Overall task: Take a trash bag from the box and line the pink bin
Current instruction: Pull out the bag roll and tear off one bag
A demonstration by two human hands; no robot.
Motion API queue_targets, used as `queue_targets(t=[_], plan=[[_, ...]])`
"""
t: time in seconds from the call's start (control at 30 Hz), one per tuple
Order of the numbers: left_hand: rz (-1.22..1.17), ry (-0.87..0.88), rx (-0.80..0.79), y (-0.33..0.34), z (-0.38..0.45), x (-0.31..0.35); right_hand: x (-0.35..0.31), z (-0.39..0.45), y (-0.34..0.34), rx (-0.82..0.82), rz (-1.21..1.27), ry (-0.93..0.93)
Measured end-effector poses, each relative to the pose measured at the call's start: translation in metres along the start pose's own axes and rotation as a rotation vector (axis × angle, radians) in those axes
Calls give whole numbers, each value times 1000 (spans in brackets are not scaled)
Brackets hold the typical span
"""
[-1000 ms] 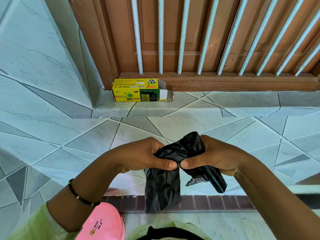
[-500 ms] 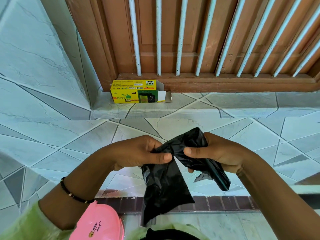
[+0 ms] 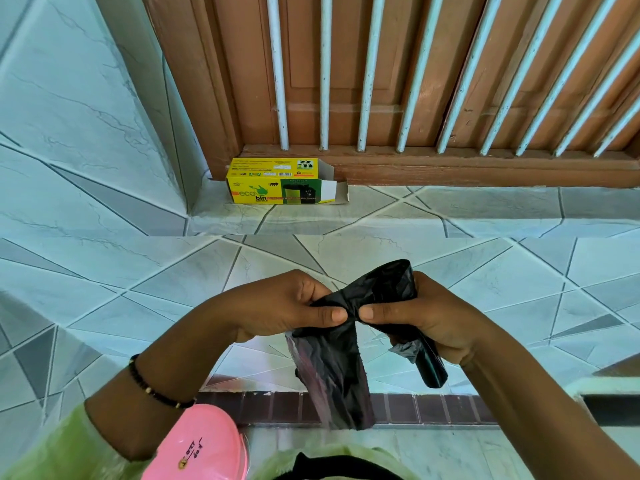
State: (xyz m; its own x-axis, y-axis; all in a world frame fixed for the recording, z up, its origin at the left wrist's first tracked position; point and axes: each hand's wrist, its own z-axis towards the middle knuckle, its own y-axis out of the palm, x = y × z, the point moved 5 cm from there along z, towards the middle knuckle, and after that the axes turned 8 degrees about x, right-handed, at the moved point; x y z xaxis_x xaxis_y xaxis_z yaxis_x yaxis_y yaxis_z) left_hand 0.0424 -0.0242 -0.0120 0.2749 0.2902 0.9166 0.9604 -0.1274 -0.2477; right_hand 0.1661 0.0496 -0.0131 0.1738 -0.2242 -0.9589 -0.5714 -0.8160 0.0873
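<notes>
Both my hands hold black trash bag plastic in front of me. My left hand (image 3: 287,306) pinches the top of a folded black trash bag (image 3: 329,368) that hangs down from my thumbs. My right hand (image 3: 419,320) grips the roll of black bags (image 3: 391,282), pinching it beside my left thumb; the roll's lower end sticks out below my palm. The yellow bag box (image 3: 277,181) lies on its side on the raised tiled step against the wooden door, its right end flap open. The pink bin (image 3: 204,445) shows at the bottom left under my left forearm.
A brown wooden door (image 3: 381,81) with white metal bars stands straight ahead. A tiled wall (image 3: 69,116) closes the left side. A strip of dark brown tiles (image 3: 433,407) edges the floor near me. Green clothing fills the bottom edge.
My thumbs came back together on the bag after spreading slightly apart. The hanging bag piece narrowed and now drops straighter. The view shifted a little.
</notes>
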Motion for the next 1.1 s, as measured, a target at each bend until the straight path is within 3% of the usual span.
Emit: queue_targets(t=[0.3,0.47,0.77,0.93,1.1], plan=[[113,-28,-75,3,-2,4,5,-2,-10,18,-157,59],[17,10,5,3,1,4,-1,-4,-9,59,-120,17],[-185,30,297,-8,8,-6,19,2,-15,255,66,-67],[-112,35,250,-3,7,-5,26,3,-11,201,158,-33],[-23,64,248,4,9,-8,29,5,-7,249,113,-16]])
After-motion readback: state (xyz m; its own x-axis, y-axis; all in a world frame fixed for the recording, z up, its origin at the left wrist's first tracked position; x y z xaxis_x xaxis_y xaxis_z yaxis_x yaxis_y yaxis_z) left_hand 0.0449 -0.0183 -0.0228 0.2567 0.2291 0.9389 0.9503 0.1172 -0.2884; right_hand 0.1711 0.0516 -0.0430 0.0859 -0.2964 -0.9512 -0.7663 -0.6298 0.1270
